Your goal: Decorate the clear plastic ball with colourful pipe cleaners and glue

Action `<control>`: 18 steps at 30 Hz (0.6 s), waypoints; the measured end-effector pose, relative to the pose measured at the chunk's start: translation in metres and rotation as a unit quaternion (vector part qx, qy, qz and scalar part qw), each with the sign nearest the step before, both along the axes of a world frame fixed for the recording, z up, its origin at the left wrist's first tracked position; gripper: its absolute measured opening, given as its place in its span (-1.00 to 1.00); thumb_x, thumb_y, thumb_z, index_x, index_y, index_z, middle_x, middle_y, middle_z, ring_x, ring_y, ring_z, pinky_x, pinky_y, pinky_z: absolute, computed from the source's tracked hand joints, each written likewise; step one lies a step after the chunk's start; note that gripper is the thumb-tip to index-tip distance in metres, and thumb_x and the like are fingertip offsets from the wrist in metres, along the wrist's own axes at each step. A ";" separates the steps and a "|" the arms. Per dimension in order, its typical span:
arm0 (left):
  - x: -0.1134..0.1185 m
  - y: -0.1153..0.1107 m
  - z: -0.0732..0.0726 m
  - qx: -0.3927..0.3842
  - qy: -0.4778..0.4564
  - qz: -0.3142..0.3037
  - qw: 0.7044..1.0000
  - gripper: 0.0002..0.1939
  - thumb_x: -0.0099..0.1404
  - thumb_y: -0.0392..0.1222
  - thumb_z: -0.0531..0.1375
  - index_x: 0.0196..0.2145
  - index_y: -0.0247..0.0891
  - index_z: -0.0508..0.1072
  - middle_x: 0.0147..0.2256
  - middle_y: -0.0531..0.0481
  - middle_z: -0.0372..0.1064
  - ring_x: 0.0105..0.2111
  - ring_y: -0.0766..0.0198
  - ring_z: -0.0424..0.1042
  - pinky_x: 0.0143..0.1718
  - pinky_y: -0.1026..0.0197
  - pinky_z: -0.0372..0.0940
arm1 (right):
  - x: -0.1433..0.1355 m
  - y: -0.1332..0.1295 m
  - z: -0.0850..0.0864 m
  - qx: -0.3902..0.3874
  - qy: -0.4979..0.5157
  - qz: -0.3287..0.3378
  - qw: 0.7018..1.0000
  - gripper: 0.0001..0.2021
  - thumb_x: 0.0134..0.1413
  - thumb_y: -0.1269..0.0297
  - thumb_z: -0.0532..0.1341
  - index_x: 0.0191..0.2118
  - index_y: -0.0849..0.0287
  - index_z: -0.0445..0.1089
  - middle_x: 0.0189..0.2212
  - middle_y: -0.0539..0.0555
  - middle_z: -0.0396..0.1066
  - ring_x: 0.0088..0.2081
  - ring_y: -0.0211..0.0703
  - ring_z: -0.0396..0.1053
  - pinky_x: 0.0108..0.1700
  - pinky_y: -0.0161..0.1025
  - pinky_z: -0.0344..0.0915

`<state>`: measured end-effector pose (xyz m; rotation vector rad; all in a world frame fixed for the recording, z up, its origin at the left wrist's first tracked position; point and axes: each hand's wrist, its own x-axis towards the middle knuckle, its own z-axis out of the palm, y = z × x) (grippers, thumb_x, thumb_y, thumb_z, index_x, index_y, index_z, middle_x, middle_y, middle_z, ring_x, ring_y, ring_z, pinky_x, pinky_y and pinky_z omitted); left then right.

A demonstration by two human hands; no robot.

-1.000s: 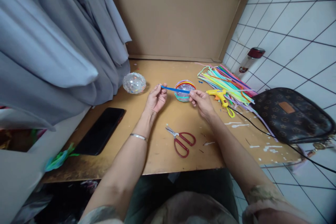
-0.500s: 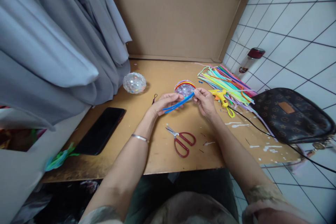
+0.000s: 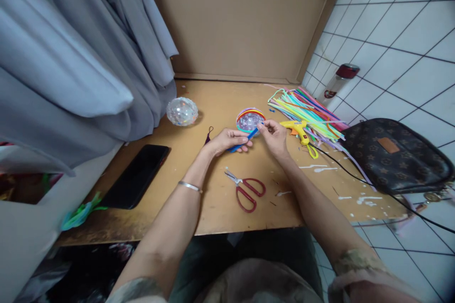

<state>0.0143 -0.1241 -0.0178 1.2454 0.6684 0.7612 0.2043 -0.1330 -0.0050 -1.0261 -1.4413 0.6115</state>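
Note:
A blue pipe cleaner (image 3: pixel 251 134), folded into a narrow strip, runs slantwise between my two hands. My left hand (image 3: pixel 229 141) pinches its lower part between thumb and fingers. Near its upper end, the fingertips of my right hand (image 3: pixel 274 138) grip it. Just beyond my hands a clear plastic ball (image 3: pixel 250 120) rests on the table, with red, yellow and teal bands around its upper part and rim. Part of that ball is hidden by my fingers. Red-handled scissors (image 3: pixel 246 191) lie on the table below my hands.
To the right are a yellow glue gun (image 3: pixel 300 131) with a black cord, a heap of coloured pipe cleaners (image 3: pixel 309 113) and a brown bag (image 3: pixel 398 156). Leftward sit another clear ball (image 3: pixel 182 111), a black phone (image 3: pixel 137 177) and a dark tassel (image 3: pixel 208 136). Cardboard (image 3: pixel 234 23) stands behind.
The blue strands, spread apart and curved before, now form a straighter, shorter-looking strip. My left hand has shifted slightly right and its fingers have closed further around the strip.

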 end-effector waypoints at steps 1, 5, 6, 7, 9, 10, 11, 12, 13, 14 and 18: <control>0.001 0.000 0.000 0.003 0.003 -0.002 1.000 -0.53 0.05 -0.01 0.45 -0.16 -0.40 0.59 -0.26 -0.22 0.59 -0.43 0.34 0.53 -0.40 0.33 0.35 | 0.000 0.000 0.000 0.000 -0.007 0.001 1.000 -0.67 0.00 -0.04 0.25 -0.49 0.13 0.35 -0.58 -0.08 0.25 -0.51 -0.30 0.14 -0.42 -0.31 0.14; 0.007 -0.002 -0.004 -0.006 -0.014 -0.016 1.000 -0.56 0.08 0.00 0.43 -0.20 -0.41 0.58 -0.40 -0.14 0.56 -0.49 0.35 0.50 -0.45 0.34 0.34 | -0.001 -0.002 -0.002 -0.006 -0.054 0.019 0.998 -0.66 0.03 -0.05 0.24 -0.49 0.13 0.33 -0.58 -0.09 0.21 -0.51 -0.31 0.13 -0.43 -0.31 0.12; 0.008 -0.002 -0.005 -0.013 -0.021 -0.021 0.999 -0.58 0.08 -0.01 0.43 -0.22 -0.41 0.57 -0.44 -0.10 0.54 -0.52 0.36 0.48 -0.46 0.34 0.33 | -0.002 -0.003 -0.002 -0.005 -0.062 0.025 0.998 -0.66 0.04 -0.06 0.23 -0.49 0.13 0.32 -0.58 -0.09 0.21 -0.51 -0.31 0.13 -0.42 -0.30 0.13; 0.009 -0.002 -0.007 -0.022 -0.029 -0.029 0.999 -0.60 0.08 -0.03 0.44 -0.24 -0.40 0.56 -0.47 -0.07 0.52 -0.54 0.37 0.47 -0.47 0.34 0.33 | -0.001 -0.004 -0.003 -0.001 -0.065 0.029 0.997 -0.65 0.05 -0.07 0.22 -0.49 0.13 0.31 -0.57 -0.09 0.21 -0.50 -0.30 0.14 -0.40 -0.30 0.15; 0.009 -0.002 -0.011 -0.044 -0.054 -0.046 0.997 -0.64 0.08 -0.07 0.44 -0.27 -0.39 0.54 -0.49 -0.04 0.50 -0.55 0.38 0.46 -0.46 0.33 0.34 | 0.001 -0.004 -0.003 0.019 -0.062 0.020 0.998 -0.66 0.09 -0.08 0.19 -0.41 0.13 0.33 -0.50 -0.04 0.29 -0.44 -0.26 0.23 -0.33 -0.26 0.23; 0.009 -0.001 -0.012 -0.056 -0.068 -0.054 0.995 -0.65 0.08 -0.08 0.45 -0.28 -0.39 0.54 -0.48 -0.05 0.51 -0.54 0.36 0.47 -0.45 0.32 0.35 | 0.003 -0.004 -0.003 0.033 -0.062 0.005 0.998 -0.66 0.10 -0.09 0.18 -0.34 0.12 0.35 -0.43 -0.01 0.35 -0.38 -0.22 0.29 -0.27 -0.23 0.27; 0.007 -0.001 -0.014 -0.066 -0.082 -0.061 0.993 -0.65 0.07 -0.09 0.45 -0.30 -0.39 0.53 -0.45 -0.07 0.53 -0.51 0.34 0.50 -0.42 0.30 0.37 | 0.006 -0.003 -0.002 0.049 -0.067 -0.015 0.996 -0.65 0.11 -0.09 0.18 -0.24 0.11 0.36 -0.32 0.05 0.40 -0.31 -0.16 0.34 -0.20 -0.18 0.32; 0.006 0.000 -0.015 -0.076 -0.095 -0.067 0.990 -0.65 0.05 -0.10 0.46 -0.31 -0.38 0.52 -0.42 -0.09 0.54 -0.47 0.31 0.52 -0.39 0.28 0.39 | 0.010 -0.001 -0.002 0.065 -0.081 -0.036 0.994 -0.61 0.10 -0.10 0.18 -0.11 0.10 0.36 -0.20 0.10 0.42 -0.20 -0.09 0.38 -0.12 -0.11 0.34; 0.004 0.000 -0.016 -0.084 -0.105 -0.073 0.988 -0.66 0.05 -0.11 0.47 -0.31 -0.38 0.52 -0.39 -0.12 0.56 -0.43 0.28 0.55 -0.35 0.26 0.41 | 0.013 0.001 -0.001 0.080 -0.112 -0.055 0.989 -0.54 0.09 -0.11 0.19 0.01 0.07 0.32 -0.07 0.15 0.40 -0.09 -0.02 0.38 -0.04 -0.04 0.34; 0.003 0.001 -0.016 -0.091 -0.112 -0.080 0.986 -0.66 0.04 -0.11 0.47 -0.32 -0.38 0.52 -0.36 -0.15 0.57 -0.39 0.25 0.56 -0.32 0.24 0.43 | 0.016 0.003 0.000 0.092 -0.147 -0.068 0.983 -0.44 0.08 -0.13 0.19 0.13 0.04 0.25 0.06 0.19 0.34 0.02 0.06 0.34 0.04 0.04 0.32; 0.000 0.001 -0.016 -0.105 -0.120 -0.107 0.981 -0.66 0.02 -0.13 0.48 -0.34 -0.39 0.52 -0.35 -0.15 0.57 -0.39 0.24 0.57 -0.31 0.24 0.45 | 0.019 0.015 0.003 0.085 -0.330 -0.058 0.938 -0.05 -0.06 -0.20 0.27 0.39 -0.03 -0.10 0.39 0.25 -0.13 0.37 0.38 -0.08 0.24 0.34 0.11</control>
